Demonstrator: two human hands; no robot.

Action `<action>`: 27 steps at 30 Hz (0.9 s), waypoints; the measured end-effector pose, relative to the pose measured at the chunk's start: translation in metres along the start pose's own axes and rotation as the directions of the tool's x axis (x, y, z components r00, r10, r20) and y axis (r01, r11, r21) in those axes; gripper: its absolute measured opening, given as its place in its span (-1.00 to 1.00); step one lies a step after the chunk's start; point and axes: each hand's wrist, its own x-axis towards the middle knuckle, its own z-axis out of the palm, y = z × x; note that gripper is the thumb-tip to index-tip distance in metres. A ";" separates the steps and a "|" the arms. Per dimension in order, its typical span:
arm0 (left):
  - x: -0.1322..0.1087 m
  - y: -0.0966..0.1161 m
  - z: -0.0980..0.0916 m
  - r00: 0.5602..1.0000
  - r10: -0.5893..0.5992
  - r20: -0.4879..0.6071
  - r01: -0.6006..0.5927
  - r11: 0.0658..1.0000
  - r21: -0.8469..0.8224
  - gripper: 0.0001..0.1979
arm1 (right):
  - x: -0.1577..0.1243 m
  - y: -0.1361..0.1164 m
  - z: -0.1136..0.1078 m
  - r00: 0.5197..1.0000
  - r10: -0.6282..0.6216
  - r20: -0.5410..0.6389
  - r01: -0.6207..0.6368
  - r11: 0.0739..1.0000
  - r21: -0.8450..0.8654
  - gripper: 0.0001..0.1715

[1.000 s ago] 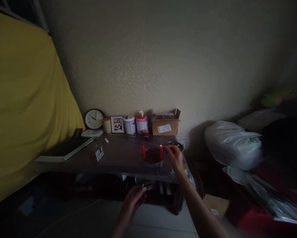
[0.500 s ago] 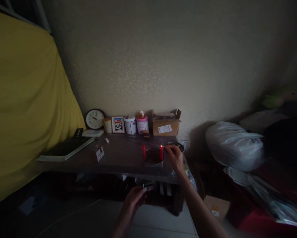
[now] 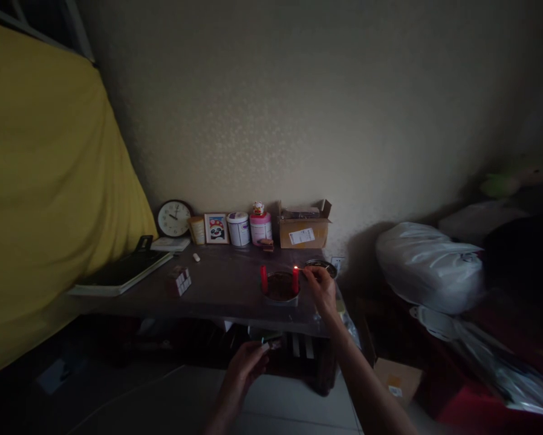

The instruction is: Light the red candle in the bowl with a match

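Observation:
My right hand [image 3: 319, 284] pinches a thin matchstick [image 3: 300, 269], its burning tip at the top of the right red candle [image 3: 295, 283]. A small flame glows there; whether the wick itself has caught I cannot tell. The left red candle [image 3: 264, 279] stands upright and shows no flame. Both candles are at the sides of a round, dark-filled tin [image 3: 281, 301] on the table. Lower down, in front of the table edge, my left hand [image 3: 247, 364] is closed around a small matchbox [image 3: 274, 344], dim and partly covered by the fingers.
On the dark table [image 3: 226, 290] stand a patterned cube-shaped box [image 3: 179, 281], a clock [image 3: 174, 219], a picture frame [image 3: 216, 229], two canisters and an open cardboard box [image 3: 303, 234]. Behind my right hand lies another round dish [image 3: 322, 264]. White bags [image 3: 428, 266] are piled at right.
Both hands stay almost in place. The match tip remains at the right candle, and the glow there looks slightly larger. The view has shifted very slightly.

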 end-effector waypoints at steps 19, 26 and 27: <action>0.000 -0.003 0.000 1.000 0.015 0.000 -0.015 1.000 0.028 -0.58 | 0.002 -0.046 -0.093 0.986 0.066 0.156 -0.072 0.997 0.037 -0.64; -0.008 0.002 0.005 1.000 0.011 0.028 -0.013 0.997 0.079 -0.62 | 0.012 0.007 -0.110 0.986 0.164 0.030 -0.155 0.968 -0.195 -0.59; -0.009 0.002 0.005 1.000 0.008 0.029 -0.010 0.996 0.093 -0.63 | 0.015 0.014 -0.107 0.986 0.164 0.036 -0.156 0.973 -0.170 -0.56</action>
